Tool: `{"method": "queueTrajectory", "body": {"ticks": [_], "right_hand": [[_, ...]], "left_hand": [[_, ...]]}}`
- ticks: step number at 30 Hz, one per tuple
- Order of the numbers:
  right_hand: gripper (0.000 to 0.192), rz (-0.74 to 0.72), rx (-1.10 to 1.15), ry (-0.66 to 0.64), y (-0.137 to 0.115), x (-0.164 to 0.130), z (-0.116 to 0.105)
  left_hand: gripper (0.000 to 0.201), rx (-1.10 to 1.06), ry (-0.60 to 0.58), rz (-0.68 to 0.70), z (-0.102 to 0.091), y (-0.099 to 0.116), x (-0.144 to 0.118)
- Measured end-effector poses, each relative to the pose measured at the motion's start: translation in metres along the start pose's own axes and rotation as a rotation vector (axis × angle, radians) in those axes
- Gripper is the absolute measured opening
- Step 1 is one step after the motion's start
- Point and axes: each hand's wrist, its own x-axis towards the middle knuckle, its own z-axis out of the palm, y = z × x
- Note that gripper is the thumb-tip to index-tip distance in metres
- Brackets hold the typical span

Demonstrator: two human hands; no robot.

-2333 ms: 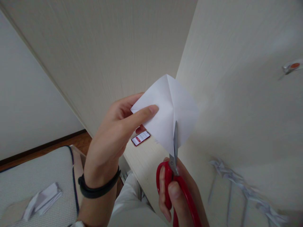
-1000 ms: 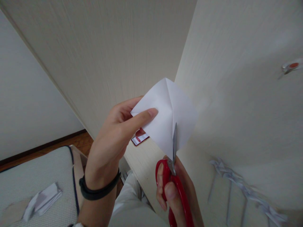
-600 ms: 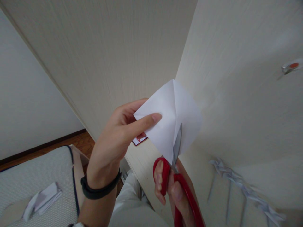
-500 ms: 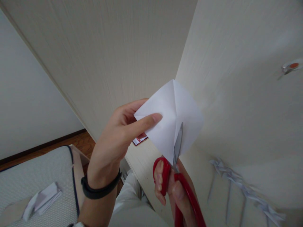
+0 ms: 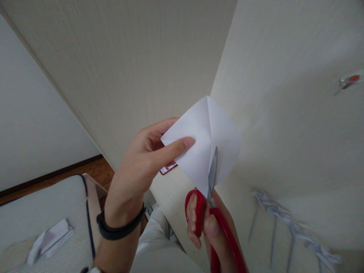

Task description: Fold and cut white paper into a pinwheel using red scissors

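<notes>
A creased square of white paper [image 5: 193,129] is pinched at its left side by my left hand [image 5: 145,155], thumb on top and fingers behind. My right hand [image 5: 212,227] grips red-handled scissors [image 5: 224,227] from below, fingers through the loops. One blade lies over the paper along the lower part of its middle crease, pointing up; the other blade is hidden behind the sheet. The handles stand somewhat apart.
Below my left hand, a phone [image 5: 168,167] lies on the pale desk [image 5: 170,189]. Folded paper pieces on sticks [image 5: 292,223] line the right side. Farther right is a small item with an orange part [image 5: 354,78]. Folded papers [image 5: 57,239] rest on a mattress [image 5: 68,197] at lower left.
The scissors' handles have drawn slightly closer together, and the visible blade has swung a little left toward the crease. My left hand holds the paper almost unmoved.
</notes>
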Motion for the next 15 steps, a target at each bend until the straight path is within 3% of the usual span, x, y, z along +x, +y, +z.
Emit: {"method": "queueTrajectory", "body": {"ticks": [15], "right_hand": [[0.05,0.087,0.096,-0.065,0.0051,-0.0052,-0.0025]], "left_hand": [[0.008,-0.024,-0.009,0.01,0.0037,0.0026,0.0003]]}}
